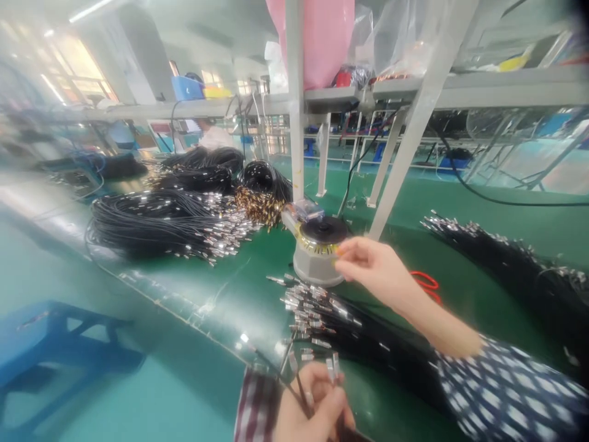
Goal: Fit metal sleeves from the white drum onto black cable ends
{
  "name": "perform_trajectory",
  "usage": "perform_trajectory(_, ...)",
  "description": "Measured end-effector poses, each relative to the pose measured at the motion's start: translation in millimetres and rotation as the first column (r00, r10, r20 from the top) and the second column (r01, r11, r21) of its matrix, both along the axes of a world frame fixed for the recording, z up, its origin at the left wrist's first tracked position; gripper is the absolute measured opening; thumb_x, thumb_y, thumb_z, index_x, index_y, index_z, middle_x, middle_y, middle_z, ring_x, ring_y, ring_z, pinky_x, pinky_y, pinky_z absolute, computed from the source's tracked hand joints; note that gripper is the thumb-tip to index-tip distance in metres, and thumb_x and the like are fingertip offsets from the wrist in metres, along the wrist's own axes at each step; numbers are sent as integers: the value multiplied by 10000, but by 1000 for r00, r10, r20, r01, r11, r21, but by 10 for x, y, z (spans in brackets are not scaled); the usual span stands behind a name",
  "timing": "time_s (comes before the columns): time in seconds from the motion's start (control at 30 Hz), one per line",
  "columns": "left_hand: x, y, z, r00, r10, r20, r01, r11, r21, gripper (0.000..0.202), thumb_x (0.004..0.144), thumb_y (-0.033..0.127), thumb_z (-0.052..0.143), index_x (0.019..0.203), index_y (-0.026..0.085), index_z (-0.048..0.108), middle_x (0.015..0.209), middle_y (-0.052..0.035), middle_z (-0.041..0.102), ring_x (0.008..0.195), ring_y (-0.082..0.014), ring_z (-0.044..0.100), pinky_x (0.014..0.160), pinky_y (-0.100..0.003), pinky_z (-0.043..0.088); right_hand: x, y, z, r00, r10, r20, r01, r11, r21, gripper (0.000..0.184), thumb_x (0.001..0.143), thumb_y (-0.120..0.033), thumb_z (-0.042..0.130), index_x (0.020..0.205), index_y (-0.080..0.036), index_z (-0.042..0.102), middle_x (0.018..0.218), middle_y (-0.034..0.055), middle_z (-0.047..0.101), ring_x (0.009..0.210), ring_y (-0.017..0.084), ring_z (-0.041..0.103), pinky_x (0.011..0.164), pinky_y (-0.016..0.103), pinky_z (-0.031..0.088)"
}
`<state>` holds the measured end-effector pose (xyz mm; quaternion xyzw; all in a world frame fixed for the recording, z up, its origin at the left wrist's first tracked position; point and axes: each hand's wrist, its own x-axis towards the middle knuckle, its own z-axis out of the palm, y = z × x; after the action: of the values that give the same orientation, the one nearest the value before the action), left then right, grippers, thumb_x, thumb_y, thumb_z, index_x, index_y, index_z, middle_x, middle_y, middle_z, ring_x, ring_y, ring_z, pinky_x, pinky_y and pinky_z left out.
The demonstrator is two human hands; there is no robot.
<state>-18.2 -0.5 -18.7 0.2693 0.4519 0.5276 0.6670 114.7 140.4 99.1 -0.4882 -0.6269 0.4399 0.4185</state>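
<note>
My left hand (310, 405), at the bottom edge, is closed around a few thin black cables whose silver plug ends (332, 367) stick up past the fingers. My right hand (375, 267) reaches forward to a small grey tape dispenser (317, 248) with a black round top. Its fingertips are pinched at the dispenser's yellowish edge, on something too small to name. Just below the right hand lies a bundle of black cables with silver connectors (317, 307) on the green work surface (230, 288).
Large heaps of black cables with metal ends (170, 224) fill the back left, more (506, 258) at the right. A red loop (426, 282) lies behind my right wrist. White frame legs (297, 123) rise behind the dispenser. A blue stool (55, 344) stands at lower left.
</note>
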Motion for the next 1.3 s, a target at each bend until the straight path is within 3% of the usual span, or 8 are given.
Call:
perform_trajectory(0.1, 12, -36, 80, 999, -16, 30, 17, 1000, -25, 450, 629, 519, 811, 811, 184, 570, 503, 13, 624, 343, -37, 356, 352, -147, 234, 175, -444, -113, 969, 242, -38, -245, 955, -165, 151, 761, -280, 676, 826, -168, 598, 710, -25, 578, 613, 111, 516, 587, 228, 427)
perform_trajectory(0.23, 69, -71, 239, 1000, -1, 16, 2, 994, -106, 359, 646, 417, 826, 781, 176, 596, 510, 39, 578, 353, -23, 320, 350, -138, 228, 383, -821, -352, 934, 346, -84, -354, 878, -323, 199, 850, -333, 616, 761, -163, 563, 714, -22, 508, 648, 116, 433, 593, 234, 360)
perform_trajectory(0.37, 145, -90, 437, 998, 63, 4, -61, 979, -193, 301, 625, 332, 840, 733, 171, 610, 478, 63, 507, 400, -36, 365, 386, -128, 266, 459, -919, -444, 925, 369, -88, -378, 870, -316, 180, 837, -282, 624, 718, -167, 554, 700, -22, 506, 667, 132, 437, 628, 257, 358)
perform_trajectory(0.53, 215, -126, 579, 994, 105, 5, -100, 958, -267, 240, 653, 270, 814, 765, 165, 629, 474, 46, 540, 417, -53, 430, 416, -129, 299, 459, -940, -448, 925, 379, -35, -376, 895, -242, 127, 812, -180, 635, 693, -170, 593, 745, -9, 566, 715, 148, 510, 680, 267, 399)
perform_trajectory(0.77, 224, -169, 578, 992, 122, -24, -125, 963, -239, 299, 677, 252, 805, 940, 173, 687, 498, 35, 586, 442, -78, 477, 453, -164, 364, 461, -941, -474, 922, 388, 0, -381, 906, -184, 157, 826, -165, 654, 676, -165, 608, 738, -21, 570, 693, 125, 521, 665, 235, 413)
perform_trajectory(0.97, 162, -186, 514, 996, 49, -73, -68, 960, -273, 432, 671, 311, 825, 1042, 152, 672, 537, 20, 618, 419, -69, 473, 421, -168, 330, 475, -923, -472, 920, 391, 39, -380, 910, -164, 144, 824, -158, 664, 684, -165, 636, 743, -29, 577, 692, 109, 522, 655, 213, 404)
perform_trajectory(1.3, 140, -192, 486, 997, 15, -80, -35, 965, -261, 408, 690, 298, 815, 1042, 152, 667, 559, 17, 622, 435, -73, 491, 417, -163, 349, 484, -916, -446, 915, 398, 69, -384, 911, -152, 137, 820, -175, 663, 684, -169, 648, 725, -19, 585, 675, 122, 526, 636, 223, 410)
